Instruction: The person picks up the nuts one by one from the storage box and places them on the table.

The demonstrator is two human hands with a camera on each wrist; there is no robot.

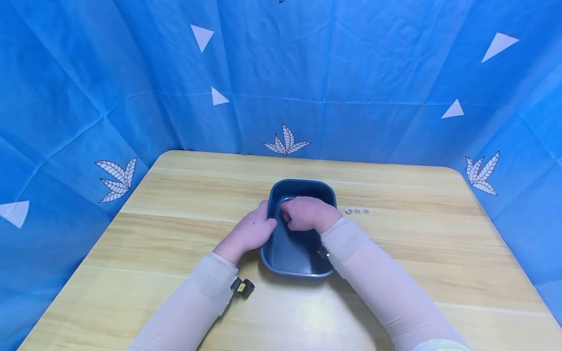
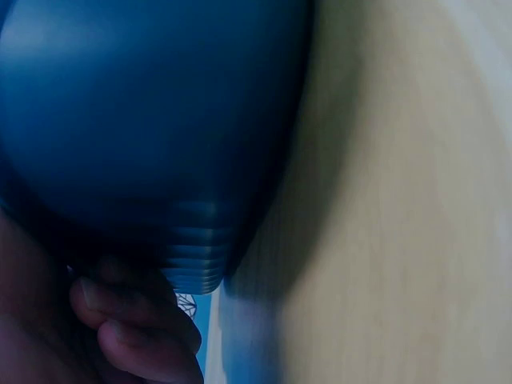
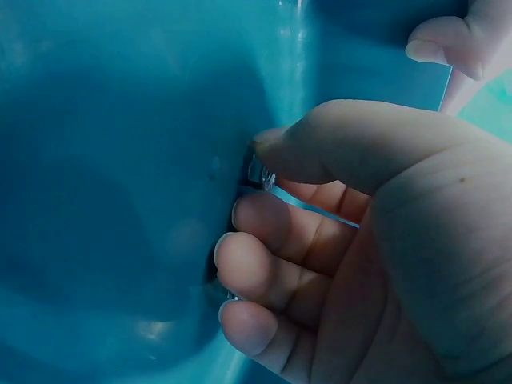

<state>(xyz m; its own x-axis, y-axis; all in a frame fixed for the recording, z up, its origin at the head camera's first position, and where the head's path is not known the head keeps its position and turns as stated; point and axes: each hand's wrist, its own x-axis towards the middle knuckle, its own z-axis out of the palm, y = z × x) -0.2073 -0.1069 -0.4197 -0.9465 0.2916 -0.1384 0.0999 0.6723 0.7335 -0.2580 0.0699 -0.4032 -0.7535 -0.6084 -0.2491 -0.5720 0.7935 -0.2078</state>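
Observation:
A dark blue plastic bin [image 1: 291, 253] with rounded corners stands on the table. My left hand [image 1: 254, 228] grips its left wall, thumb at the rim; in the left wrist view, curled fingers [image 2: 148, 352] show beside the bin's ridged outside. Inside the bin is my right hand [image 1: 307, 213], low near the far left part. Seen from the right wrist, its thumb and a finger pinch a small shiny metal piece [image 3: 261, 173], mostly hidden, its exact kind unclear. Another glint [image 3: 232, 295] shows by the lower fingertips. To the bin's right, three small silvery ring-like pieces [image 1: 357, 211] lie in a row.
The wood-grain table [image 1: 189, 195] has rounded far corners. A blue curtain [image 1: 364, 58] with white triangles and leaf prints surrounds its back and sides. A small black wrist device [image 1: 244, 287] sits at the left sleeve.

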